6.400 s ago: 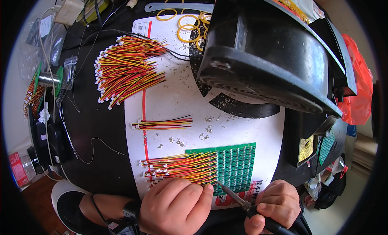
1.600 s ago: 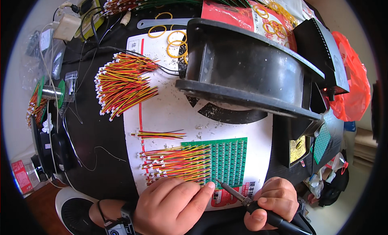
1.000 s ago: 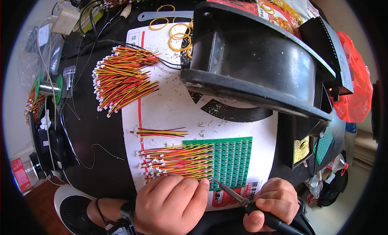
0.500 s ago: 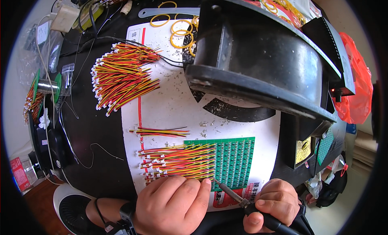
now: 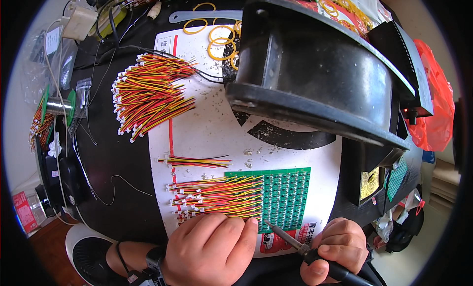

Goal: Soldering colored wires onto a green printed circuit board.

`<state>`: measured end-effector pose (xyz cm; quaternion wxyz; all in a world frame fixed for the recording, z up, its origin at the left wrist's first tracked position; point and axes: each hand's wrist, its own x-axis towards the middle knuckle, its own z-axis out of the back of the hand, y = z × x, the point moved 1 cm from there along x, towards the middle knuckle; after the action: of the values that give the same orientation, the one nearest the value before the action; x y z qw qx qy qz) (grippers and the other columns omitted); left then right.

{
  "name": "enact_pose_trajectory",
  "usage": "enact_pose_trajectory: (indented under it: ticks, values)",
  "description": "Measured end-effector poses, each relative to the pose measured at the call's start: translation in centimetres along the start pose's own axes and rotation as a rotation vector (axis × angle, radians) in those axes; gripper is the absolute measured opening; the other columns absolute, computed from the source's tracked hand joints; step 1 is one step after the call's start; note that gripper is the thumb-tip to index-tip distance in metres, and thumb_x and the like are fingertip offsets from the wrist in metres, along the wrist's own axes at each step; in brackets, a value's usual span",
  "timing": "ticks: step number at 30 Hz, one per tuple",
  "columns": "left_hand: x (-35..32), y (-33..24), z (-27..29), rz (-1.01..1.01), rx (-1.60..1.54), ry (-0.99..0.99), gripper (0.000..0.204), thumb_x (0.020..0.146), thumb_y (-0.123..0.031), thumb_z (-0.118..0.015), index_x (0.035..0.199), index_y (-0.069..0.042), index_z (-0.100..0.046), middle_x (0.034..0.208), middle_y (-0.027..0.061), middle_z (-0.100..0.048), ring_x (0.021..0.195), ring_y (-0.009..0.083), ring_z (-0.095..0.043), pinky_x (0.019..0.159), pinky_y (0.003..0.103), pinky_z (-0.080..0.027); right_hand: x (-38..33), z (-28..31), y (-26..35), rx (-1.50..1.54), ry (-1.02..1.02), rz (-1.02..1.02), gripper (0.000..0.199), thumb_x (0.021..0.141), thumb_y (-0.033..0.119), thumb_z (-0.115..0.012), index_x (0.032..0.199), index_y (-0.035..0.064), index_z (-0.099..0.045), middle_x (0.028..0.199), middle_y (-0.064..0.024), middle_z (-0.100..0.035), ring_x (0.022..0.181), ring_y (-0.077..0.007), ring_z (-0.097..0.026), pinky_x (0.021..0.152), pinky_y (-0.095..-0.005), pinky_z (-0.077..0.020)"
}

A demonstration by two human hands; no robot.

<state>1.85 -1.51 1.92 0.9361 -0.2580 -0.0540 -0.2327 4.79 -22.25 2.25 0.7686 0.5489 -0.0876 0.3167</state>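
My left hand (image 5: pixel 212 249) is closed, its fingertips pressing a wire lead against the lower left part of a green circuit board panel (image 5: pixel 288 200); the pinched end is mostly hidden. A soldering iron (image 5: pixel 286 236) is gripped in my right hand (image 5: pixel 342 246), its tip close to the board, just right of my left fingertips. Whether the tip touches the board I cannot tell. Rows of red, yellow and black wire leads (image 5: pixel 221 197) with white connectors run leftward from the board's left columns. A few loose leads (image 5: pixel 197 161) lie above them.
A large black fan-like housing (image 5: pixel 315 69) stands over the upper right of the white mat (image 5: pixel 207 123). A heap of wire leads (image 5: pixel 152 94) lies upper left. Rubber bands (image 5: pixel 221 42), a solder spool (image 5: pixel 58 106) and a yellow sponge (image 5: pixel 369 182) surround the work.
The soldering iron's tip has drawn slightly to the right, away from my left fingertips, and my right hand has shifted a little with it. My left hand stays nearly still.
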Motion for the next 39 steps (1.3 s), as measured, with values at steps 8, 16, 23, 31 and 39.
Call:
enact_pose_trajectory:
  ticks: [8,16,23,31,39]
  values:
    - [-0.1,-1.0,0.3,0.097,-0.05,-0.096,0.012,0.078,-0.001,-0.067,0.088,0.003,-0.069,0.08,0.012,-0.061,0.072,0.0268,-0.062,0.065,0.033,-0.054,0.3,0.1,0.3,-0.037,0.011,-0.014,0.019,0.08,0.005,-0.071,0.087,-0.0052,-0.057,0.063,-0.009,-0.055,0.048,-0.0197,-0.051,0.046,-0.0303,-0.0443]
    - [-0.2,-1.1,0.0,0.121,-0.062,-0.082,0.011,0.078,0.0,-0.066,0.088,0.005,-0.068,0.077,0.0112,-0.059,0.069,0.0258,-0.06,0.061,0.033,-0.052,0.3,-0.3,0.0,-0.032,0.004,-0.012,0.018,0.08,0.004,-0.072,0.086,-0.0047,-0.058,0.062,-0.009,-0.056,0.047,-0.0188,-0.051,0.046,-0.0297,-0.0437]
    - [-0.7,-0.7,-1.1,0.056,-0.018,-0.096,0.019,0.066,0.003,-0.068,0.084,0.002,-0.071,0.072,0.0064,-0.061,0.062,0.0219,-0.06,0.053,0.031,-0.05,0.2,-0.5,-0.1,-0.03,-0.006,0.005,0.017,0.08,0.005,-0.072,0.085,-0.0045,-0.058,0.061,-0.0084,-0.056,0.047,-0.0178,-0.051,0.045,-0.0289,-0.0433]
    - [-0.3,-1.1,-0.1,0.108,-0.061,-0.076,0.012,0.078,0.001,-0.066,0.089,0.006,-0.068,0.077,0.0117,-0.059,0.067,0.0254,-0.06,0.06,0.033,-0.052,0.1,-0.2,-0.1,0.009,-0.035,0.003,0.017,0.08,0.004,-0.07,0.084,-0.005,-0.057,0.061,-0.009,-0.055,0.046,-0.0185,-0.05,0.045,-0.0296,-0.0428]
    - [-0.4,-0.7,-1.0,0.056,-0.032,-0.098,0.018,0.066,0.002,-0.068,0.083,0.002,-0.071,0.075,0.0077,-0.06,0.062,0.0229,-0.06,0.055,0.031,-0.051,0.3,-0.2,0.0,-0.012,-0.02,-0.006,0.016,0.08,0.003,-0.07,0.084,-0.0046,-0.057,0.06,-0.0084,-0.055,0.047,-0.0186,-0.05,0.045,-0.0291,-0.0432]
